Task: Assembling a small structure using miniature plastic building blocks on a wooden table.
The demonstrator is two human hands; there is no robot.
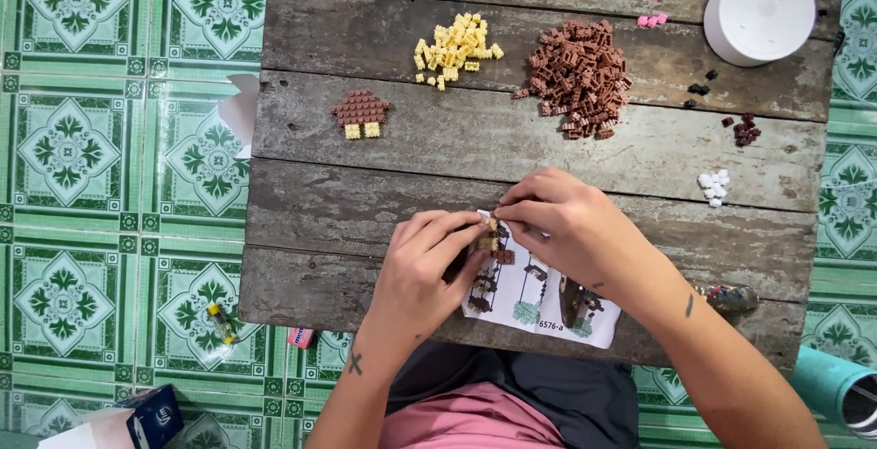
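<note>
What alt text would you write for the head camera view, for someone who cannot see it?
Seen from above, a left hand and right hand pinch a small brown and yellow brick assembly over a printed instruction sheet on a weathered wooden table. Farther back lie a yellow brick pile, a brown brick pile and a white cup.

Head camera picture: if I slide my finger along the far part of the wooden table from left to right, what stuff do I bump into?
Small brown and yellow brick model → pile of yellow bricks → pile of brown bricks → few pink bricks → white cup.
</note>
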